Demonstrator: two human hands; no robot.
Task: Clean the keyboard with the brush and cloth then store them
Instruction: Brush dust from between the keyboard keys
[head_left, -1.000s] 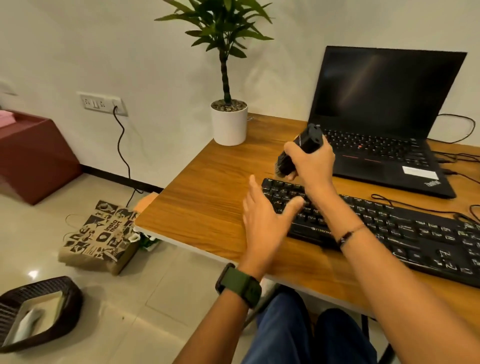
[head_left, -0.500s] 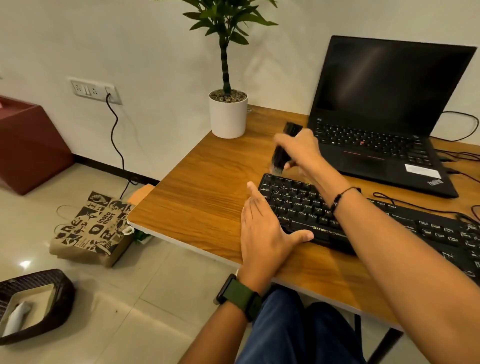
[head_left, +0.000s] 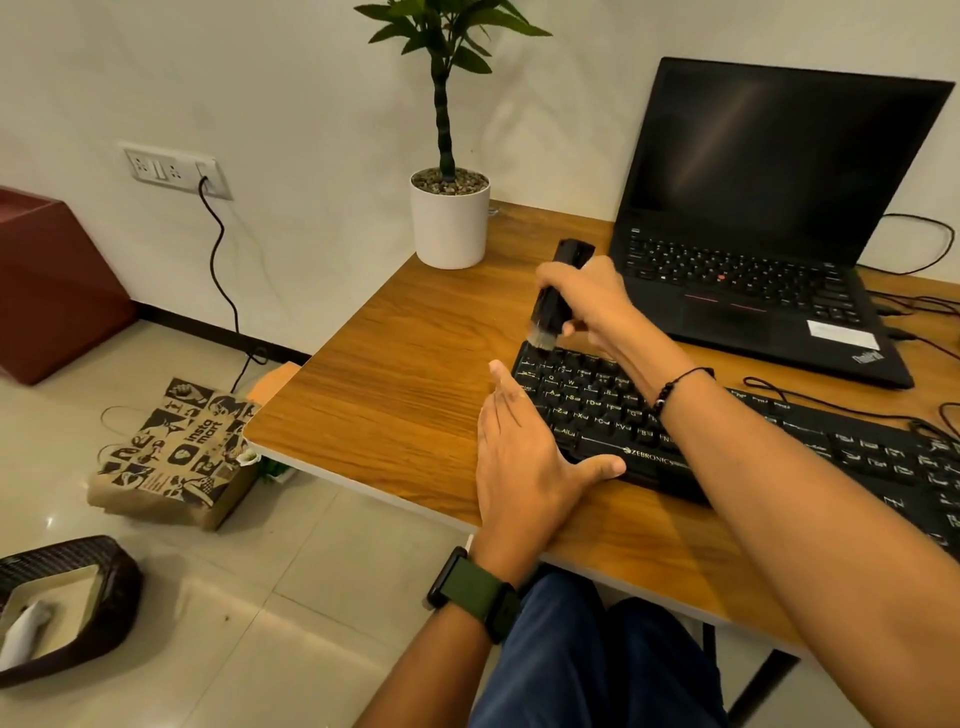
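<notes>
The right hand (head_left: 589, 296) grips the black brush (head_left: 558, 296), whose bristles have dropped onto the keyboard's (head_left: 727, 441) far-left corner keys from just above them. The left hand (head_left: 524, 462) stays flat against the keyboard's left end, fingers together, thumb spread along its front edge.

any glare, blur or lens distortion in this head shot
Head view: a diagonal streak of glare crosses the dark laptop screen; a bright spot reflects off the glossy floor tiles; the wide-angle lens bends and stretches the frame edges; the brush bristles look slightly motion-blurred at the keyboard, which is otherwise sharp.
</notes>
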